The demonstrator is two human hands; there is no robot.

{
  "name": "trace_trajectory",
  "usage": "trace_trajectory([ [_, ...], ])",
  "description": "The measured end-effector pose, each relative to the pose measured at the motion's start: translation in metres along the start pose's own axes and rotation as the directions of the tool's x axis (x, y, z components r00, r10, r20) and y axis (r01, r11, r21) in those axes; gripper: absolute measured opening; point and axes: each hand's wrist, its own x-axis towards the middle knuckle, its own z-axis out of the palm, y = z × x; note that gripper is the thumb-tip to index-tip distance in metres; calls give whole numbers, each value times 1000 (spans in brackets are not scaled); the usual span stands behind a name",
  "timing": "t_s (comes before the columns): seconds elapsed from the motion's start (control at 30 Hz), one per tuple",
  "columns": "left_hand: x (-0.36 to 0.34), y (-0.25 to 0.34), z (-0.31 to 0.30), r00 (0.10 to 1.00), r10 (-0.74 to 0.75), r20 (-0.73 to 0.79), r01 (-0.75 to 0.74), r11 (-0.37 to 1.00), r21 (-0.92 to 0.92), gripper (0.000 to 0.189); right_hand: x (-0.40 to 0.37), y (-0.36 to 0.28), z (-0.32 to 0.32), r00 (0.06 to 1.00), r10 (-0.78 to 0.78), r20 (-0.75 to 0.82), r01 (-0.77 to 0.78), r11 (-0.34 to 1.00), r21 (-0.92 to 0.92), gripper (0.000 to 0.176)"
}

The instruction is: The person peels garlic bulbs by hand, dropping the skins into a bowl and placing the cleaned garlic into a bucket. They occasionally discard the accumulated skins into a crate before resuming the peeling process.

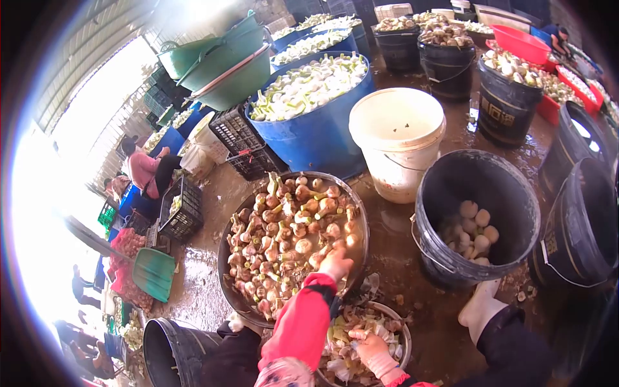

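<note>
My left hand (336,263), in a red sleeve, reaches into a wide dark basin (224,274) of water and unpeeled garlic bulbs (277,238). Its fingers are stretched out over the bulbs at the basin's right side, touching some of them. Below, my right hand (374,355) is closed above a smaller metal bowl (406,345) full of garlic skins and trimmings (342,351). What its curled fingers hold is too small to make out. To the right stands a black bucket (429,213) with several pale peeled bulbs (477,229) at its bottom.
A white bucket (396,155) and a blue tub (290,138) of trimmed garlic stand beyond the basin. More black buckets (574,226) line the right. A green shovel (153,274) and black crates (180,209) lie left. My boot (480,309) rests on wet floor. People sit farther back.
</note>
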Motion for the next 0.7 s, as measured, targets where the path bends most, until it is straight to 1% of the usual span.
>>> trace_trajectory([
  [0.03, 6, 1, 6, 978, -5, 206, -1, 999, 33, 44, 4, 1, 0, 1000, 2, 15, -2, 1000, -2, 34],
  [0.07, 12, -2, 9, 916, -24, 401, -1, 998, 64, 45, 7, 5, -1, 997, -69, -15, 69, 998, -14, 33],
  [0.1, 15, -5, 11, 883, -115, 455, 99, 993, 59, 45, 9, 9, -2, 989, -141, -39, 140, 990, -28, 32],
  [0.13, 10, 0, -1, 836, -207, 509, 206, 977, 59, 46, 14, 17, -1, 978, -198, -62, 199, 980, 6, 29],
  [0.17, -3, 3, -13, 825, -179, 536, 335, 918, -210, 47, 22, 27, 3, 977, -200, -69, 207, 973, 106, 28],
  [0.2, -18, 17, -31, 867, -231, 443, 371, 891, -261, 45, 25, 35, 7, 977, -200, -78, 212, 956, 204, 28],
  [0.23, -32, 18, -39, 964, -143, 225, 202, 943, -265, 43, 25, 33, 7, 975, -198, -103, 215, 955, 202, 25],
  [0.27, -47, 21, -46, 1000, -27, 1, 27, 974, -225, 42, 28, 40, 12, 963, -222, -154, 270, 823, 499, 20],
  [0.3, -66, 35, -59, 987, -157, 30, 152, 867, -475, 40, 35, 45, 12, 968, -203, -149, 252, 788, 561, 18],
  [0.33, -87, 53, -72, 959, -268, 88, 253, 679, -690, 38, 38, 44, 11, 972, -185, -146, 236, 751, 617, 15],
  [0.37, -108, 64, -79, 944, -289, 160, 293, 506, -812, 37, 10, -5, -1, 980, -166, -109, 197, 766, 612, 4],
  [0.4, -129, 67, -76, 925, -328, 192, 325, 423, -846, 37, 5, -10, 1, 959, -228, -170, 283, 706, 649, 15],
  [0.43, -153, 67, -68, 944, -296, 143, 258, 395, -882, 40, 2, -12, 2, 953, -218, -211, 303, 697, 650, 19],
  [0.47, -175, 66, -59, 951, -240, 195, 260, 283, -923, 47, -2, -14, 3, 944, -210, -253, 327, 688, 648, 24],
  [0.5, -193, 64, -50, 940, -252, 228, 292, 254, -922, 51, -9, -20, 2, 944, -221, -246, 329, 697, 637, 24],
  [0.53, -207, 66, -48, 929, -260, 263, 323, 224, -920, 54, -20, -29, 0, 943, -193, -272, 327, 693, 642, 25],
  [0.57, -222, 65, -49, 922, -237, 307, 337, 101, -936, 54, -29, -33, -2, 940, -165, -299, 327, 689, 647, 26],
  [0.6, -237, 67, -55, 915, -205, 347, 350, -20, -936, 55, -29, -27, -3, 938, -177, -300, 334, 696, 635, 26],
  [0.63, -250, 60, -48, 944, -190, 269, 298, 140, -944, 58, -27, -19, -6, 946, -198, -256, 320, 685, 655, 25],
  [0.67, -261, 56, -41, 949, -193, 248, 284, 186, -941, 59, -26, -12, -8, 952, -220, -211, 305, 674, 673, 24],
  [0.7, -270, 58, -44, 954, -219, 205, 263, 287, -921, 58, -33, -18, -7, 964, -218, -151, 261, 674, 691, 26],
])
